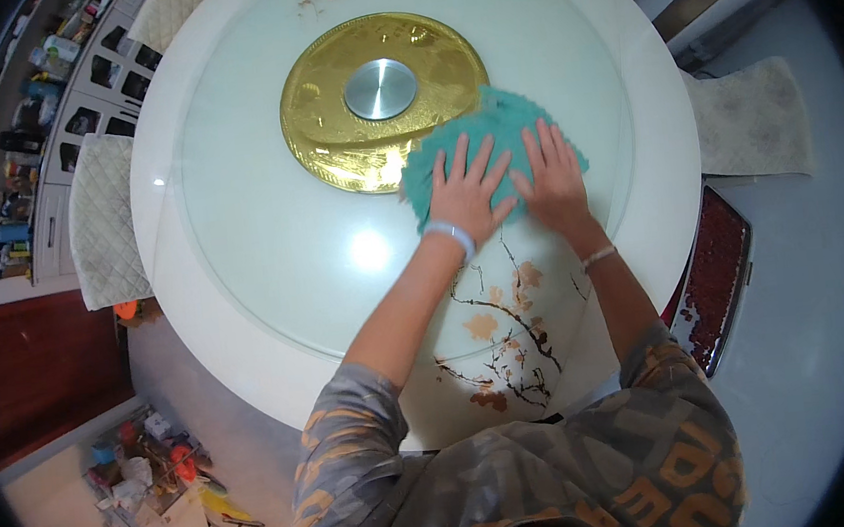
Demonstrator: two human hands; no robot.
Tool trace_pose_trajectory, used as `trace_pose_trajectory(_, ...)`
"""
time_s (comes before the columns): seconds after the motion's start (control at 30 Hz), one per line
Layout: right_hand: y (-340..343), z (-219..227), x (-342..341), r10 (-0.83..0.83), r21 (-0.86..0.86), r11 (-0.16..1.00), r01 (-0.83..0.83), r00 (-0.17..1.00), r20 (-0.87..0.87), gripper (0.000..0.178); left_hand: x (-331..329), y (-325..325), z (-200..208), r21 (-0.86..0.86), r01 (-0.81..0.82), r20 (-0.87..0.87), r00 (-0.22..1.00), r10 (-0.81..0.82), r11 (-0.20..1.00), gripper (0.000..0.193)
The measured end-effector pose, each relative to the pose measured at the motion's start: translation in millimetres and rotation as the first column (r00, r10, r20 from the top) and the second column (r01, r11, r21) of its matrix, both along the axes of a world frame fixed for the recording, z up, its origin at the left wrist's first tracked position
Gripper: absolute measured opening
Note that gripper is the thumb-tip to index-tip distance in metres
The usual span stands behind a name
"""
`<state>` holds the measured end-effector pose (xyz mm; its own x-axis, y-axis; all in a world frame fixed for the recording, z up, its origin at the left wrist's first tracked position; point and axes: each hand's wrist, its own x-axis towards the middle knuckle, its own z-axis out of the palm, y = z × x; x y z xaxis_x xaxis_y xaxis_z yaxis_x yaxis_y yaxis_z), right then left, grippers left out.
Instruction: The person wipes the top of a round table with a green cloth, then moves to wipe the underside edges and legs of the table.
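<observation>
Both my hands lie on a teal cleaning cloth (519, 109) spread over a round glass turntable (269, 237). Fingers spread, my left hand (471, 194) presses flat on the cloth's left and middle part. My right hand (553, 177) rests on its right part, fingers stretched forward and a little blurred. The cloth's upper left edge meets a round gold plate (332, 156) with a silver disc (380, 89) at its centre. Painted branches and orange blossoms (503, 327) show on the glass near my forearms.
The turntable sits on a round white table (662, 142). Chairs with pale quilted covers stand at the left (107, 221) and right (751, 119). Crowded shelves (36, 96) line the far left. A dark red tray-like thing (714, 278) is low at the right, and clutter (161, 487) fills the lower left.
</observation>
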<state>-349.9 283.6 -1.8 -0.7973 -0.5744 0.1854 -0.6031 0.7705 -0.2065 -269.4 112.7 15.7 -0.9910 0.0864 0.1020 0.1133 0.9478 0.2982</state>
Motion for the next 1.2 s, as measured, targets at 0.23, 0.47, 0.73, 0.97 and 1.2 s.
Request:
trace_pose_trajectory(0.23,-117.2,-0.7,-28.1,0.042,0.089,0.995,-0.033,0.994,-0.1,0.062,-16.6,-89.8,-12.3,-0.078,-0.247,-0.073,0.968,0.242,0.966,0.067)
trace_pose_trajectory(0.47,-220.9,-2.0,87.2,0.484,-0.229,0.857,-0.462,0.874,0.05,0.057,150.4,-154.2,-9.9,-0.214,-0.534,0.053,0.83,0.556,0.818,0.071)
trace_pose_trajectory(0.73,-229.9,15.9,-23.1,0.423,-0.113,0.904,-0.413,0.901,0.099,0.061,25.5,-196.4,-38.8,-0.44,-0.486,0.043,0.829,0.558,0.755,0.069)
trace_pose_trajectory(0.97,-66.4,-13.4,-74.2,0.059,-0.081,0.995,-0.065,0.995,-0.081,0.063,-65.4,-44.3,-14.4,-0.181,-0.225,-0.053,0.974,0.219,0.957,0.068)
trace_pose_trajectory(1.2,24.3,5.5,79.5,0.025,0.128,0.991,-0.027,1.0,0.018,0.063,75.5,41.4,-2.5,-0.049,0.002,-0.003,1.0,-0.002,0.999,0.065)
